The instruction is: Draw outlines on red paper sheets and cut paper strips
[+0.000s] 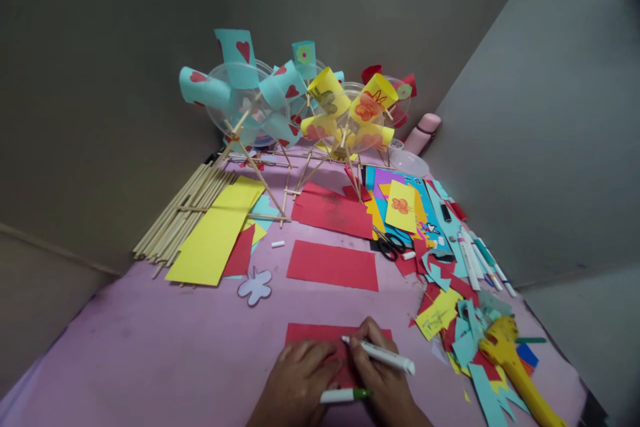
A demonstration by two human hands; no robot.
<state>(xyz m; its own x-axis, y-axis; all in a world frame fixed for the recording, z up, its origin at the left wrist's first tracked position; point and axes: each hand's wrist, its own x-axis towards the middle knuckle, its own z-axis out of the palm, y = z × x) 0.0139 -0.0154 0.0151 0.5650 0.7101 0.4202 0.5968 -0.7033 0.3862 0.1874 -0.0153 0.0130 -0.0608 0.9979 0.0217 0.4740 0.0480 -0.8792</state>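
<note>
My left hand (300, 377) lies flat on a red paper rectangle (310, 333) at the near edge of the pink table (150, 340), holding it down. My right hand (380, 367) is closed around a white marker (383, 355), whose tip touches the red paper. A second white marker with a green cap (345, 395) lies between my hands.
Another red rectangle (333, 265) and a larger red sheet (333, 213) lie further back. Yellow paper (215, 233), wooden sticks (180, 213), scissors (390, 243), markers (475, 260), paper scraps (460, 327) and a yellow glue gun (515, 360) surround them. Paper pinwheels (300, 107) stand at the back.
</note>
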